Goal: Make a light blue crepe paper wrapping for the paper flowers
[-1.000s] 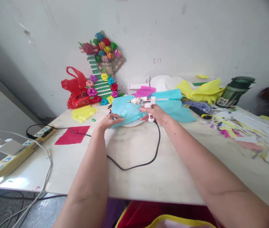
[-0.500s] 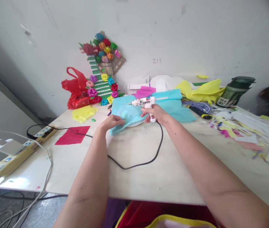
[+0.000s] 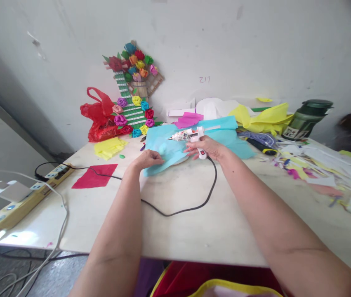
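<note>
My right hand (image 3: 208, 147) is closed round the handle of a white hot glue gun (image 3: 200, 142), its metal nozzle pointing left above light blue paper or cloth (image 3: 156, 135). A black cord (image 3: 214, 185) runs from the handle's lower end across the table. My left hand (image 3: 148, 159) is closed at the near left edge of the blue sheet, fingertips pinching it. Under the sheet's near edge a whitish layer shows; what it is I cannot make out.
Left are a red square sheet (image 3: 95, 176), yellow paper (image 3: 110, 147) and a power strip (image 3: 33, 197). Paper-flower crafts (image 3: 132, 109) and a red bag (image 3: 99, 117) stand behind. To the right lie a dark green bottle (image 3: 307, 119), a black-and-yellow tool (image 3: 262, 147) and paper scraps (image 3: 326, 173).
The glue gun has shifted slightly right with my right hand, its handle tilting a little, and the cord's loop has moved with it. My left hand stays nearly in place on the blue sheet.
</note>
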Motion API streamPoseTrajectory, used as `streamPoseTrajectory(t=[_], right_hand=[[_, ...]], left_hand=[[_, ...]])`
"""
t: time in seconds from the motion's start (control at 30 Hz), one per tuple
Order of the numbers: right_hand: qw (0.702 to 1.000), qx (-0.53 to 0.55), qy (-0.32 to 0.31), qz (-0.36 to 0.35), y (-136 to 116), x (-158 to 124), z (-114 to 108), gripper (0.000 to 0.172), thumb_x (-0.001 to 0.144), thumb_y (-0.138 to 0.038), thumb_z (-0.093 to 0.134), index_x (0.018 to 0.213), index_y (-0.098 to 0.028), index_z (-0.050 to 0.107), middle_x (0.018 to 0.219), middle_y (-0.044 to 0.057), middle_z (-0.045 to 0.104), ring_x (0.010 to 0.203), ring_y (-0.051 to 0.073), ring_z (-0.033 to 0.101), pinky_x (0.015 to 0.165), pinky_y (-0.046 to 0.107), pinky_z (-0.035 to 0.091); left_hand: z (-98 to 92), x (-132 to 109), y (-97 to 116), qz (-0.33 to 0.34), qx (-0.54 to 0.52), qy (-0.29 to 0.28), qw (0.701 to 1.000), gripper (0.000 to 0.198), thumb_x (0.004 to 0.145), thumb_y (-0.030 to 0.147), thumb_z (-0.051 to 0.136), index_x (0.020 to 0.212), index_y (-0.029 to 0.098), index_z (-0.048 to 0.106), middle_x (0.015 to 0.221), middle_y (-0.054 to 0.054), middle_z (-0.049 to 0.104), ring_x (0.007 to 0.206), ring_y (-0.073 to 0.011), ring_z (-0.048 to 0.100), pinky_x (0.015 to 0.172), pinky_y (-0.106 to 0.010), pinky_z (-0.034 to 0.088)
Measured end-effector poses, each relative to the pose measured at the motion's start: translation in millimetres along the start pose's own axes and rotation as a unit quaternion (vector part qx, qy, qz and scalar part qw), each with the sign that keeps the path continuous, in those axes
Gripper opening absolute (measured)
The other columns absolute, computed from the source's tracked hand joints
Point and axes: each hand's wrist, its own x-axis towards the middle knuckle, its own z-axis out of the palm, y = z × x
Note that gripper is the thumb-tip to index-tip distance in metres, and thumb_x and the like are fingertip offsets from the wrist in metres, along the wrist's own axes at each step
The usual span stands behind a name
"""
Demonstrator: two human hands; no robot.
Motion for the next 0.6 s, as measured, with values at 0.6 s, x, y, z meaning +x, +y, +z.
streamPoseTrajectory(t=[0.6], right_hand=[[0.997,0.071,0.009,-0.041,-17,-4,4,0.019,0.074,-0.028,0.063,0.082,-0.012,0.058,0.077,0.011,0.069,0.043,0.013,0.059,0.037,0.021,0.045]], left_hand=[[2.8,1,2,-0.006,0.036,-0.001,0.999,0.027,0.055,0.043,0.066,0.061,0.017,0.062,0.055,0.003,0.055,0.055,-0.0103,0.045,0.052,-0.022,0.034]])
